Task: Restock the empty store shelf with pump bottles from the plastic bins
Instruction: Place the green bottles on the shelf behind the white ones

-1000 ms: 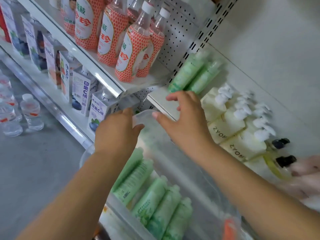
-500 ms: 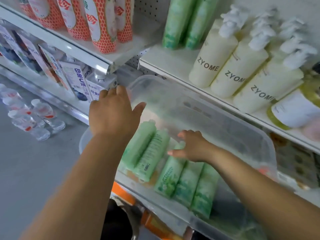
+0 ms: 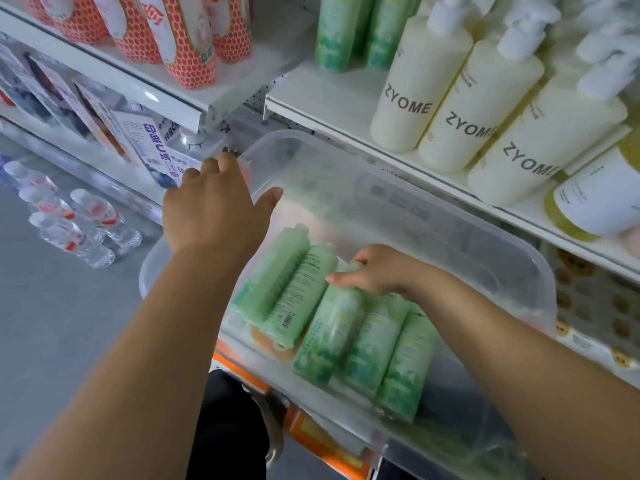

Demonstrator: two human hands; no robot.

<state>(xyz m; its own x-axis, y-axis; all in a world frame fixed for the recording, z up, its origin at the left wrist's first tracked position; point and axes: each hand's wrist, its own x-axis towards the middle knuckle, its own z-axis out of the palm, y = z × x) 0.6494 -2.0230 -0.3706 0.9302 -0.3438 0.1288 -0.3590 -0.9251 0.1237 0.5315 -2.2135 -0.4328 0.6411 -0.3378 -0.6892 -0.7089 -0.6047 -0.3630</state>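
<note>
Head view, and it is the only one I have. In the centre of the frame I see a clear plastic bin (image 3: 433, 230), tilted, just in front of the white shelf (image 3: 329, 98) in the upper right.

The left hand (image 3: 214, 206) holds the bin at its upper left corner: the thumb lies over the rim on the inside, and the other fingers curl down on the outer side.

Five green bottles (image 3: 374, 344) lie side by side on the bottom of the bin, touching each other. The right hand (image 3: 377, 271) is inside the bin, and its fingers are curled round the upper end of the middle green bottle (image 3: 329, 327). The thumb points to the left, across this bottle.

On the shelf, at the top centre of the frame, two more green bottles stand upright (image 3: 339, 29). To the right of them stand cream pump bottles (image 3: 415, 91) with the word ZYOME, close together in rows.

In the upper left there are red patterned drink bottles (image 3: 187, 39), with cartons (image 3: 152, 147) on the shelf under them. Some small water bottles (image 3: 79, 223) stand on the floor at the left edge.
</note>
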